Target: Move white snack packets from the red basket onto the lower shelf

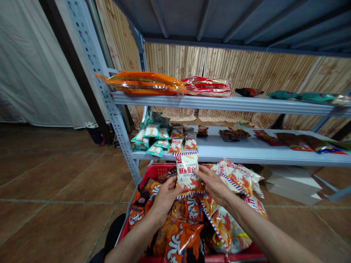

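Between my hands, a white snack packet (188, 175) with red print and a striped airmail border stands upright above a red basket (153, 170). My left hand (166, 195) grips its lower left side. My right hand (212, 184) presses its fingers against the packet's right edge. The basket is heaped with orange snack bags (182, 241) and more white airmail-bordered packets (236, 179). Its far rim shows at the left, and my forearms hide part of the near side.
A grey perforated metal shelf rack stands just ahead, with its post (115, 109) left of the basket. The lower shelf (246, 153) holds green-and-white packets (150, 137) and dark bags. The upper shelf (230, 104) carries an orange bag (139, 83). Tiled floor (68, 171) surrounds the basket.
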`<state>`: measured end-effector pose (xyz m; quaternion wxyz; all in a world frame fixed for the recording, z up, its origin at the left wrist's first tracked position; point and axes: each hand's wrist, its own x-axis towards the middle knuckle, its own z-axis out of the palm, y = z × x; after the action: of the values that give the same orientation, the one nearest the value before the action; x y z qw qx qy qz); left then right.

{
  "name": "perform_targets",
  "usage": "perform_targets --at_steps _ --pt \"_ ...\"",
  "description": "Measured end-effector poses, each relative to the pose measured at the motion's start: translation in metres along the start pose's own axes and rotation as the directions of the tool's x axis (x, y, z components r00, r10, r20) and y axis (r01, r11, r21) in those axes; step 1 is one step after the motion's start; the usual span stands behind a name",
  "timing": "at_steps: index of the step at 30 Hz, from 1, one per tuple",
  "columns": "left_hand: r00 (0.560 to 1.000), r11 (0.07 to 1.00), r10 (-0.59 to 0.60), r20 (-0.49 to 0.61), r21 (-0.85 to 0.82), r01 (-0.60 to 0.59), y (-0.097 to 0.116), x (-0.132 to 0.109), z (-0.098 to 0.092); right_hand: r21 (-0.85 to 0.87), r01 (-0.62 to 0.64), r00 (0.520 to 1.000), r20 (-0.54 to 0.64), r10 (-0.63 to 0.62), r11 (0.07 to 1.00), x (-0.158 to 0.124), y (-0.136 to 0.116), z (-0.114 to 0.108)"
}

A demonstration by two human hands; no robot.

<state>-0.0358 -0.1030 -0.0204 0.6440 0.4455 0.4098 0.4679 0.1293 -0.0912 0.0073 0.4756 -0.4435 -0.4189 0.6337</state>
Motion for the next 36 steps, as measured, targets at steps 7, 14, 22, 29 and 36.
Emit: perform_targets --at_steps 7,14,22,29,36 --pt "1.000 1.000 -0.001 -0.028 -0.017 0.001 -0.001 0.002 0.000 -0.151 -0.014 1.000 0.026 0.018 0.988 -0.006 0.013 0.002" --pt "0.999 0.997 -0.029 -0.035 0.075 0.032 0.012 0.002 0.001 -0.054 -0.029 1.000 0.008 0.029 0.998 0.003 0.012 0.005" --pt "0.998 0.991 -0.060 0.020 0.121 0.057 0.013 0.006 -0.006 -0.084 -0.033 0.999 -0.016 0.032 0.996 0.006 0.002 0.003" --pt "0.993 0.990 -0.078 0.084 0.125 0.067 0.016 0.018 -0.008 -0.117 -0.060 0.995 -0.091 0.050 0.991 0.016 0.001 0.001" --pt "0.986 0.989 -0.121 0.118 0.104 0.108 0.022 0.036 -0.006 -0.143 -0.021 0.991 -0.135 0.002 0.990 0.033 0.000 -0.006"
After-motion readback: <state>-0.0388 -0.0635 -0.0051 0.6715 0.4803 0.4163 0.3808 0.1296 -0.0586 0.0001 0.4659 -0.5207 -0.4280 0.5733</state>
